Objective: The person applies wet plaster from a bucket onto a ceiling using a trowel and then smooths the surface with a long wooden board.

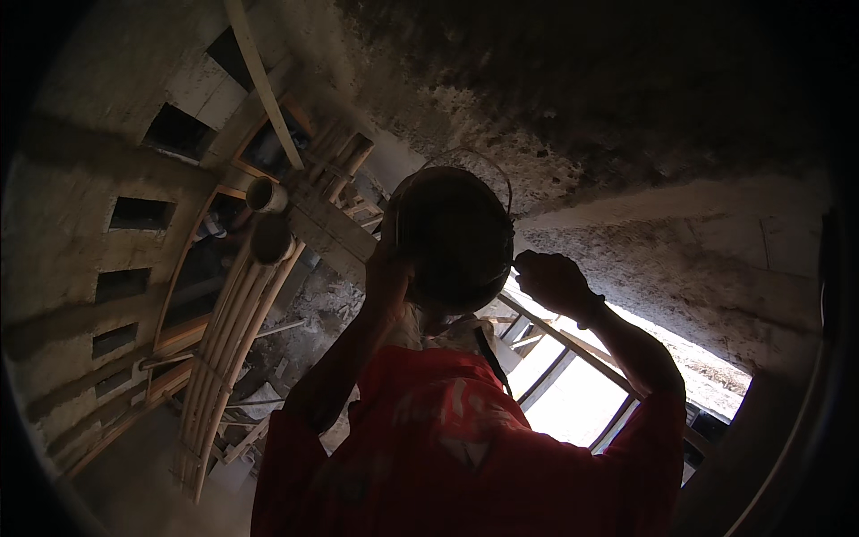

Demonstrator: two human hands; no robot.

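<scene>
A dark round bucket [454,242] with a thin wire handle [508,174] is raised in front of me. Its open or bottom side is in deep shadow, so I cannot see whether anything is inside. My left hand [390,279] grips the bucket's lower left side. My right hand [557,285] is closed at the bucket's right edge, its fingertips beside the rim. Shadow hides what those fingers hold, if anything. Both arms are bent, coming from the red sleeves of my shirt [465,447].
Long wooden poles [219,358] lean at the left, near two pale buckets [267,195] [271,240]. Behind them stands a wall with square openings [143,213]. Rough concrete [662,255] rises at upper right. Bright light enters past a wooden frame [573,345]. Rubble [313,304] covers the ground.
</scene>
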